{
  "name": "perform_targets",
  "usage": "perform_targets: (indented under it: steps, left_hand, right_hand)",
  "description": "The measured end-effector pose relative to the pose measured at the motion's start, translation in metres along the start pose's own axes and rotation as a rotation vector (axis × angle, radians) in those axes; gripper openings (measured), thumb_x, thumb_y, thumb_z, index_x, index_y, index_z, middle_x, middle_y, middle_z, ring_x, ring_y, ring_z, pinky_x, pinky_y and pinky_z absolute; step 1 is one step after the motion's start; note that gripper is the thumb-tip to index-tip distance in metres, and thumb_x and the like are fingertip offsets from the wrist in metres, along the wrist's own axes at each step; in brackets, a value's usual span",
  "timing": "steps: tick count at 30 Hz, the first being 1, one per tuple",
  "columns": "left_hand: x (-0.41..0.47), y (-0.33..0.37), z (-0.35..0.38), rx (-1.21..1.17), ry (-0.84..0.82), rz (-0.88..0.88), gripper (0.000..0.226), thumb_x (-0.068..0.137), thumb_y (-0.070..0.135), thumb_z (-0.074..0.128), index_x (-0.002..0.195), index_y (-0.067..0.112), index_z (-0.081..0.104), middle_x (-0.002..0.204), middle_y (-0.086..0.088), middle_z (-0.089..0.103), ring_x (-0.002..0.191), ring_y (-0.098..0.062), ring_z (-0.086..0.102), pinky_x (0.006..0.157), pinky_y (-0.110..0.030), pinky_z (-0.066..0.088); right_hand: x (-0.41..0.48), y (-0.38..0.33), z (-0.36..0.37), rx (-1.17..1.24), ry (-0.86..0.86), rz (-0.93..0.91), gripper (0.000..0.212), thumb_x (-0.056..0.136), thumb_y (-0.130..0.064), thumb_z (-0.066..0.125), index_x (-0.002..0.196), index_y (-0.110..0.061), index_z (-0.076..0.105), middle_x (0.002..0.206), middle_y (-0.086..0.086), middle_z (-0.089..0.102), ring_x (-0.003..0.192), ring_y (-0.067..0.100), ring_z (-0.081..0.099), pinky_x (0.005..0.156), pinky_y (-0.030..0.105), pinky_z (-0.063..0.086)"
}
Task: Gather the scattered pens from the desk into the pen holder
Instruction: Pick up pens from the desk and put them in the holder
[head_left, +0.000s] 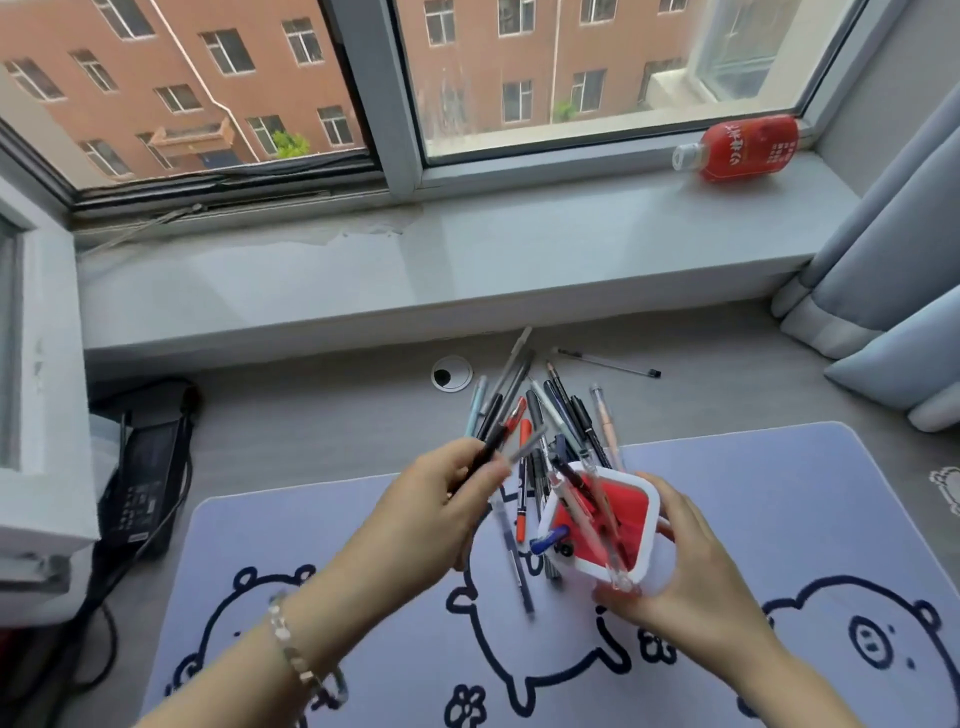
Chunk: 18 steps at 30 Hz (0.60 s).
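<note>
The left hand (441, 499) is closed around a small bunch of dark pens (506, 402). These held pens are long and thin. They point up and away toward the window, leaning a little to the right, with their far tips over the pile.

The right hand (685, 577) is wrapped around the pen holder (647, 499), a red cup with a white rim. The hand grips its near right side. The holder is tipped, so its open top faces left toward the other hand. A few pens (587, 499) are inside it already, lying across the opening, and one clear pen sticks out over the near rim.

The pile of loose pens (550, 410) lies on the desk (332, 410) just past both hands, between them and the window sill. Most of them point away from the person, fanned out like sticks. One thin pen (608, 362) lies apart at the far right, turned sideways. More pens lie on the purple mat (810, 499) between the two hands.
</note>
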<state>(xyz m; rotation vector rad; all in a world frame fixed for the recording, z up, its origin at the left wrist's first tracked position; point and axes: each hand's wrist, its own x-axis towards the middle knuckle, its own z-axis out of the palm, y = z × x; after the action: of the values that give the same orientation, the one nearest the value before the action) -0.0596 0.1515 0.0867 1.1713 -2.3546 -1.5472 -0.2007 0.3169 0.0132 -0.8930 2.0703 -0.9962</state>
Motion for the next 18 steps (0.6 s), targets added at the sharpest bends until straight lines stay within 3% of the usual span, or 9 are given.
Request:
perform_targets:
  steps: [2, 4, 6, 8, 10, 12, 15, 18]
  left_hand:
    - [-0.002, 0.002, -0.003, 0.259, -0.145, -0.04, 0.016, 0.089, 0.039, 0.051, 0.09, 0.026, 0.06, 0.079, -0.007, 0.065, 0.057, -0.013, 0.054, 0.061, -0.033, 0.046]
    - [-0.004, 0.011, -0.006, 0.438, -0.228, -0.018, 0.016, 0.089, 0.039, 0.051, 0.096, 0.029, 0.06, 0.092, -0.005, 0.067, 0.079, -0.019, 0.061, 0.073, -0.035, 0.049]
    - [-0.002, 0.022, -0.006, 0.519, -0.297, 0.011, 0.017, 0.089, 0.028, 0.047, 0.098, 0.017, 0.056, 0.091, -0.01, 0.062, 0.072, -0.021, 0.052, 0.066, -0.033, 0.044]
    - [0.006, 0.031, -0.002, 0.627, -0.401, 0.022, 0.013, 0.088, 0.019, 0.044, 0.087, 0.008, 0.051, 0.082, -0.013, 0.055, 0.065, -0.021, 0.043, 0.059, -0.031, 0.036]
    - [0.017, 0.036, 0.008, 0.693, -0.506, 0.026, 0.016, 0.088, 0.019, 0.046, 0.075, 0.01, 0.046, 0.068, -0.007, 0.046, 0.057, -0.02, 0.037, 0.052, -0.03, 0.031]
    - [0.028, 0.035, 0.02, 0.739, -0.579, 0.04, 0.022, 0.088, 0.024, 0.05, 0.072, 0.009, 0.052, 0.062, -0.005, 0.049, 0.053, -0.019, 0.039, 0.047, -0.027, 0.03]
    - [0.033, 0.035, 0.034, 0.844, -0.642, 0.064, 0.026, 0.087, 0.029, 0.052, 0.096, 0.009, 0.065, 0.076, -0.007, 0.069, 0.053, -0.017, 0.054, 0.042, -0.021, 0.038]
    - [0.03, 0.042, 0.028, 0.742, -0.642, 0.018, 0.034, 0.084, 0.028, 0.062, 0.113, 0.012, 0.057, 0.09, -0.005, 0.068, 0.051, -0.011, 0.066, 0.04, -0.019, 0.049]
  right_hand:
    - [-0.002, 0.002, -0.002, -0.026, 0.013, -0.006, 0.09, 0.053, -0.031, 0.085, 0.124, -0.048, 0.031, 0.113, -0.033, 0.04, 0.103, -0.005, 0.05, 0.076, 0.022, 0.044]
    - [-0.005, 0.004, -0.004, -0.059, 0.021, -0.012, 0.09, 0.053, -0.031, 0.085, 0.122, -0.051, 0.03, 0.113, -0.033, 0.041, 0.101, -0.004, 0.052, 0.071, 0.018, 0.043]
    - [-0.006, 0.005, -0.004, -0.084, 0.015, -0.013, 0.09, 0.053, -0.033, 0.085, 0.123, -0.051, 0.03, 0.113, -0.033, 0.041, 0.098, -0.006, 0.052, 0.068, 0.015, 0.042]
    - [-0.007, 0.004, -0.003, -0.091, 0.001, -0.014, 0.088, 0.052, -0.036, 0.082, 0.122, -0.05, 0.031, 0.112, -0.031, 0.042, 0.097, -0.004, 0.052, 0.066, 0.014, 0.041]
    - [-0.007, 0.002, -0.002, -0.078, -0.008, -0.01, 0.086, 0.046, -0.045, 0.075, 0.121, -0.051, 0.033, 0.113, -0.031, 0.043, 0.099, -0.007, 0.051, 0.068, 0.014, 0.042]
    - [-0.008, 0.002, 0.0, -0.079, -0.011, -0.011, 0.085, 0.044, -0.046, 0.07, 0.12, -0.051, 0.033, 0.114, -0.028, 0.045, 0.101, -0.005, 0.051, 0.07, 0.015, 0.044]
    - [-0.007, 0.006, 0.004, -0.112, -0.011, -0.031, 0.09, 0.05, -0.032, 0.078, 0.127, -0.043, 0.032, 0.114, -0.025, 0.044, 0.099, 0.003, 0.053, 0.075, 0.021, 0.048]
    - [-0.007, 0.008, 0.004, -0.103, -0.002, -0.031, 0.092, 0.052, -0.029, 0.079, 0.128, -0.043, 0.031, 0.113, -0.028, 0.042, 0.098, 0.001, 0.051, 0.076, 0.023, 0.048]
